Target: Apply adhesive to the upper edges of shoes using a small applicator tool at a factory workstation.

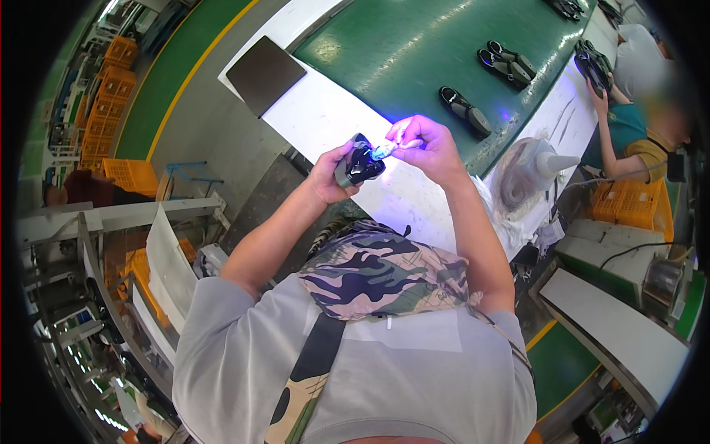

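Note:
My left hand (pixel 330 176) is closed around a glossy black shoe (pixel 359 163), held over the near edge of the white worktop (pixel 396 200). A white cloth (pixel 384 150) is pinched between the fingers of my right hand (pixel 433 152), and it meets the shoe's upper edge. Bluish-violet light falls on the cloth and fingertips. My hands hide parts of the shoe, so its full shape does not show.
Black strapped shoes (pixel 466 111) lie on the green conveyor belt (pixel 384 44) beyond the worktop. To the right stands a translucent bottle with a white spout (pixel 529 174). A dark square board (pixel 265 72) lies left. A co-worker (pixel 629 148) holds another shoe; orange crates (pixel 111 89) stand far left.

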Demonstrator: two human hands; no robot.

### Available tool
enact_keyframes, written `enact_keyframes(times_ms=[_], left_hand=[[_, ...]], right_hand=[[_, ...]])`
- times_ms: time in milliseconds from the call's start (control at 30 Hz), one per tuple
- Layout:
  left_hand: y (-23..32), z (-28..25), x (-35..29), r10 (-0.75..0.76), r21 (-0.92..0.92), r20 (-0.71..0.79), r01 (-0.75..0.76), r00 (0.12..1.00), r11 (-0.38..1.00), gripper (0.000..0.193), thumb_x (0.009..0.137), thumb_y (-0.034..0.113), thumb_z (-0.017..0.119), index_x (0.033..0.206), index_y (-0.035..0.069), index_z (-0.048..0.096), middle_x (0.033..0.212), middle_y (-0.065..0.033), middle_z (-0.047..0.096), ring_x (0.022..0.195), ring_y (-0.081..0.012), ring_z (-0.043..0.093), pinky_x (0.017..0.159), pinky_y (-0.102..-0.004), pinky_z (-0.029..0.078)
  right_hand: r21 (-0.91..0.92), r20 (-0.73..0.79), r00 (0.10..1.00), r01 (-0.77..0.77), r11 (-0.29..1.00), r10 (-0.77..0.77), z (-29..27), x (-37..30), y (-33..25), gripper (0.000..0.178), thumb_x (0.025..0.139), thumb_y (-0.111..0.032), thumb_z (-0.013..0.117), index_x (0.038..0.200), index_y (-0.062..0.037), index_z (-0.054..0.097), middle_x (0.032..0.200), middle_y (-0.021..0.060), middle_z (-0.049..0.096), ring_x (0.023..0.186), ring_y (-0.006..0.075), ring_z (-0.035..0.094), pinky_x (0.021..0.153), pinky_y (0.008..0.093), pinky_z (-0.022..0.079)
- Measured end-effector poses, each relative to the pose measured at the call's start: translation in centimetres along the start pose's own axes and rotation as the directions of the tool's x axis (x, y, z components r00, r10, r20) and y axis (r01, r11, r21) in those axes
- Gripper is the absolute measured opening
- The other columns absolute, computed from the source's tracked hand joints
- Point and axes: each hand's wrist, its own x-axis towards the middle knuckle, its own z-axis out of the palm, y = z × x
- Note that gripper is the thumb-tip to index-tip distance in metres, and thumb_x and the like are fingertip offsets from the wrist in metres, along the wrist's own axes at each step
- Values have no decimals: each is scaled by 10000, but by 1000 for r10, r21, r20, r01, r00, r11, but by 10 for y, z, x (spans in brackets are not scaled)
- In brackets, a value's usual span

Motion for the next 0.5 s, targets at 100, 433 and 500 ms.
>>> enact_keyframes(times_ms=[100,433,500], left_hand=[[-6,-3,0,5,-79,26,-3,1000,997,397,941,478,544,1176,171,631,966,-114,706,625,-191,678,410,-245,472],[-21,-28,-16,293,-455,9,-257,956,852,418,901,464,583,1127,121,659,1016,-156,697,728,-250,661,501,-286,514],[-13,-25,-33,361,-477,34,-302,932,825,394,903,457,577,1110,135,670,1028,-144,699,745,-254,662,552,-323,534]], right_hand=[[-3,18,1000,13,1000,-13,0,5,2,276,740,42,769,811,-71,527,934,82,613,1023,230,609,854,360,494],[-302,-59,995,61,951,-82,0,21,33,268,669,61,803,765,-31,570,908,115,658,904,246,649,800,353,532],[-228,-101,994,22,973,-46,-15,17,58,333,688,148,740,786,-89,527,940,104,617,867,195,597,801,369,543]])
